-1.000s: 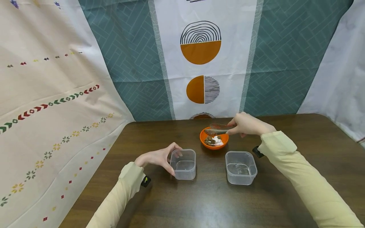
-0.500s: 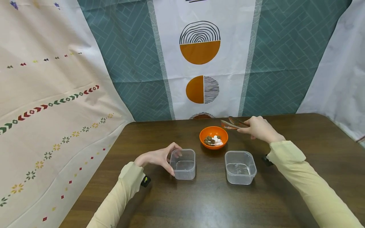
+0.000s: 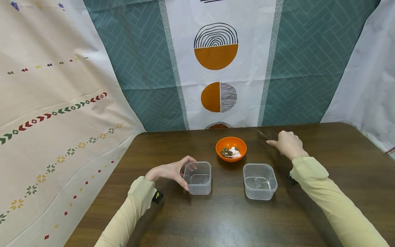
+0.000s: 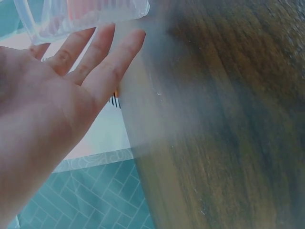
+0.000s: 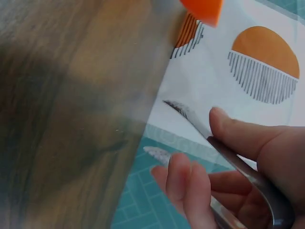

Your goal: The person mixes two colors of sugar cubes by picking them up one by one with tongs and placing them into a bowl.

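Note:
My left hand (image 3: pixel 171 171) holds the left clear plastic container (image 3: pixel 200 183) between thumb and fingers at its left side. In the left wrist view the fingers (image 4: pixel 114 67) reach along the container's wall (image 4: pixel 86 21). My right hand (image 3: pixel 288 144) grips a pair of metal tongs (image 3: pixel 263 135) over the table's back right part. In the right wrist view the tongs (image 5: pixel 238 162) have their arms spread, with nothing between the tips. An orange bowl (image 3: pixel 220 152) with brown cubes (image 3: pixel 226 152) and white pieces (image 3: pixel 236 153) stands left of the tongs.
A second clear plastic container (image 3: pixel 260 193) stands in front of the bowl, to the right. The dark wooden table (image 3: pixel 228 223) ends at a patterned cloth (image 3: pixel 247 103) behind and a cream cloth (image 3: pixel 77 154) at left.
My right hand has carried the tongs from above the bowl rightward, then lowered them toward the table. My left hand and both containers stay in place.

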The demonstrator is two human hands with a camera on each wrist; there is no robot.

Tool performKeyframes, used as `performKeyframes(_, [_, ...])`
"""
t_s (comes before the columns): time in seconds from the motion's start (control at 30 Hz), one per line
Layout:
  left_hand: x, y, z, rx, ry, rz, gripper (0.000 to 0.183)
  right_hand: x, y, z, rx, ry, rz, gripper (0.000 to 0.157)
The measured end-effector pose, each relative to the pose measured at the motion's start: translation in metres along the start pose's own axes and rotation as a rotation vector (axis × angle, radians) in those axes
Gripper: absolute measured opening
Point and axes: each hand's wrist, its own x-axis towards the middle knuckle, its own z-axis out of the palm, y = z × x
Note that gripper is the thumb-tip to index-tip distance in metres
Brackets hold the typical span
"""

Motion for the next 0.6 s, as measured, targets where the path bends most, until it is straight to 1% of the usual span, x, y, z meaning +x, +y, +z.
performKeyframes(0.23, [0.000,-0.003,0.000,-0.021,-0.006,0.014,0.085,0.002,0.008,0.009,-0.068,0.045,0.024,0.046])
performKeyframes(0.33, [0.000,-0.002,0.000,-0.025,-0.009,0.016,0.084,0.003,0.011,0.013,-0.070,0.034,0.034,0.044])
performKeyframes(0.53, [-0.001,-0.002,0.000,-0.013,0.003,-0.004,0.081,0.004,0.013,0.019,-0.055,0.004,0.050,0.041])
performKeyframes(0.6, [-0.001,-0.002,0.000,-0.005,0.010,-0.006,0.082,0.005,0.012,0.019,-0.042,-0.021,0.058,0.039])
